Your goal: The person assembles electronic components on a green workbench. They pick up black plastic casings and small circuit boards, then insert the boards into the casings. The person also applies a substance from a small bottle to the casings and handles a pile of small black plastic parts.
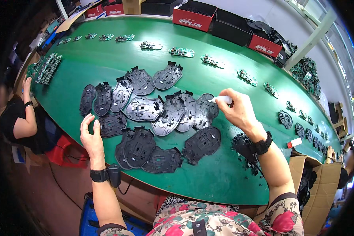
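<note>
My right hand [242, 113] pinches a small white squeeze bottle [225, 100] between thumb and fingers. Its thin nozzle points left, over the upper edge of a black plastic shell [205, 113]; whether the tip touches cannot be told. Several similar shells, shaped like computer mouse bases, lie spread and partly overlapping in front of me. On the left, my left hand [92, 138] is open with fingers apart and holds nothing I can see. It is beside a dark shell [113, 124] at the group's left edge.
Green circuit boards [181, 52] form a curved row on the green table [224, 179]. Small black parts [244, 151] are heaped by my right forearm. Red and black boxes [194, 16] line the back. A cardboard box [322, 185] stands at right. Other people's hands [26, 85] show at both sides.
</note>
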`<state>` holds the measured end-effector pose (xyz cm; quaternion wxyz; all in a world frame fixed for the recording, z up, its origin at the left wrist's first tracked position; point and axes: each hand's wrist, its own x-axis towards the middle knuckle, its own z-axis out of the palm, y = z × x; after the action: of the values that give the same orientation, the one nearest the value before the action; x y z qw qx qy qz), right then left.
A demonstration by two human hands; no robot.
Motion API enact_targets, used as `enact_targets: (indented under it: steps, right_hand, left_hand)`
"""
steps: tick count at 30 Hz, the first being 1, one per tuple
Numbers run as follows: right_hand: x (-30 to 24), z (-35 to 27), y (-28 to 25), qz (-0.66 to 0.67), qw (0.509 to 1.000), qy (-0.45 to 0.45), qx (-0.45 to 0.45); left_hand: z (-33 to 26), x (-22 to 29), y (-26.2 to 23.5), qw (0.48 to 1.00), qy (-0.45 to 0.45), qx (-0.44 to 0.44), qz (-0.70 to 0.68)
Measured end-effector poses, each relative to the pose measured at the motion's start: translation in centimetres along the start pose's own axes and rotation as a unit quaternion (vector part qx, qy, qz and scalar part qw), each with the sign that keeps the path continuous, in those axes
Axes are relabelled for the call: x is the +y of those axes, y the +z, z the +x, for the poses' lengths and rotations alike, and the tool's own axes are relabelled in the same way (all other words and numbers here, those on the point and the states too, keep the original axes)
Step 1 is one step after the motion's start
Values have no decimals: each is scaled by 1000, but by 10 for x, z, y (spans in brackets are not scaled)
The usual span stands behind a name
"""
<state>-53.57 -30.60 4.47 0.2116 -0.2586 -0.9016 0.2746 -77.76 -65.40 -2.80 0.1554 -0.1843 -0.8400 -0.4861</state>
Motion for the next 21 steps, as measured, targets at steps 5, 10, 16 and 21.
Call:
enact_targets:
  steps: [5, 10, 16, 21]
  right_hand:
    - [-10, -2, -8, 11, 1000, 11, 7]
    - [-40, -15, -5, 69, 996, -41, -44]
    - [-64, -24, 10, 69, 988, -76, -117]
    - [-64, -21, 19, 25, 985, -108, -130]
  left_hand:
    - [-1, 5, 0, 1000, 4, -1, 1]
    - [-2, 6, -3, 1000, 2, 0, 18]
    - [-1, 9, -2, 1000, 2, -5, 30]
    - [0, 8, -2, 1000, 4, 0, 24]
